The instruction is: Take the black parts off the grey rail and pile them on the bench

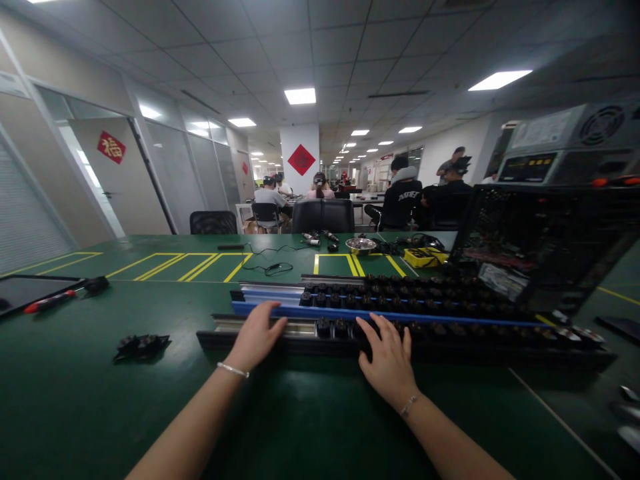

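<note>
Several long channel rails lie side by side across the green table, each carrying a row of small black parts. My left hand (256,335) is over the bare left stretch of the nearest black rail (216,340), thumb and fingers apart. Fingers spread, my right hand (391,360) rests at the row of black parts (341,328) in that same rail; whether its fingertips press on one is hard to see. Behind it runs a blue-edged rail (260,308), also lined with black parts. A small pile of loose black pieces (142,347) sits left of my left hand.
An open computer case (543,247) stands at the right, power supplies (560,143) on top. Farther back are a metal bowl (361,246), a yellow tray (425,257) and a thin cable (275,268). A red-handled screwdriver (53,301) lies left. People sit at tables beyond.
</note>
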`<state>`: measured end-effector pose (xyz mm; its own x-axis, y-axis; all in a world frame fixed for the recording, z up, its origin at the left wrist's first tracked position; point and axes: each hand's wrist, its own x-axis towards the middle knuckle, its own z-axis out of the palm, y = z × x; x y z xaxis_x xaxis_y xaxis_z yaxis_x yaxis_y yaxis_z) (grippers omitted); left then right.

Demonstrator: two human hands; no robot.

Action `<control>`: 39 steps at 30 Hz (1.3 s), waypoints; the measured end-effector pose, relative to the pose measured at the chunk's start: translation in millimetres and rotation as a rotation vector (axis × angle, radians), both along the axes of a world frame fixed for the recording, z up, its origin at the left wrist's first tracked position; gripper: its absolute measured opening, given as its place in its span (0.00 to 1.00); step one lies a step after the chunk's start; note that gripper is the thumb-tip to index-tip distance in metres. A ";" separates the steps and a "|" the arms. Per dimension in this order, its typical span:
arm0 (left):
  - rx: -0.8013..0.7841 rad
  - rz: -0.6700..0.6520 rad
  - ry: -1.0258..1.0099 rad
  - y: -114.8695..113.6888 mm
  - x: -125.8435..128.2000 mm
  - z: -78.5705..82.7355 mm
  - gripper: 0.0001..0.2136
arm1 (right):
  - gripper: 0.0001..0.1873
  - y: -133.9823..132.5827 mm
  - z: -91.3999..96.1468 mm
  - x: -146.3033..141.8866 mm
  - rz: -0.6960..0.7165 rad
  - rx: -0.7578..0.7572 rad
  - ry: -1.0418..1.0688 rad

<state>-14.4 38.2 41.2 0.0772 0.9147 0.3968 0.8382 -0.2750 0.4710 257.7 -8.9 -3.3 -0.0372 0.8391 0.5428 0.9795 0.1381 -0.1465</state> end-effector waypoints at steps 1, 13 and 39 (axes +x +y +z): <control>0.016 -0.078 0.023 -5.2 18.6 -2.3 0.20 | 0.30 0.0 -0.1 0.1 0.000 0.003 0.000; 0.009 0.066 0.106 -16.4 91.0 -21.1 0.17 | 0.31 0.8 -2.4 -0.7 -0.010 0.033 -0.006; 0.150 0.102 0.097 -11.8 71.8 -32.9 0.13 | 0.31 0.8 -0.7 0.2 -0.006 0.005 -0.021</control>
<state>57.5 26.4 8.2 0.0316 0.8508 0.5245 0.9048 -0.2474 0.3467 257.9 -8.2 -4.0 -0.0434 0.8366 0.5461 0.9832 0.1327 -0.1252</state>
